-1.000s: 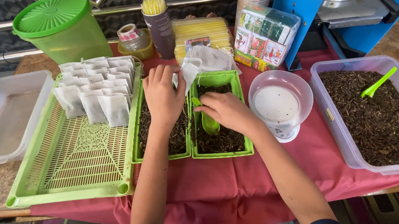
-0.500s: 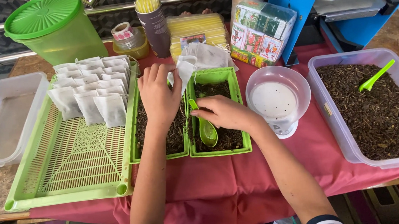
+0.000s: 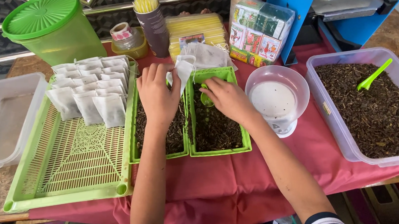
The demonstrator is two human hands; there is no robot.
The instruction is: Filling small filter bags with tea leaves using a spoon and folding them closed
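Only one view here, the head cam looking straight down at the worktop [image 3: 222,180], which has a red cloth over it. Middle of the frame: the left hand [image 3: 158,97] has its grip pinching a small white paper bag [image 3: 182,73], held up over the gap between two small green trays [image 3: 218,147] full of dark dried leaf. The right hand [image 3: 226,98] is just beside it, grip closed around a little green scoop [image 3: 205,99] with the bowl down in the right tray, close to the bag.

Left of the frame there's a big green slotted tray [image 3: 69,166] with rows of filled white bags [image 3: 89,88] at its top end. Right of centre sits a white kitchen scale [image 3: 277,98], and far right a clear tub [image 3: 370,111] of the same dark leaf with another green scoop [image 3: 373,74] stuck in it.
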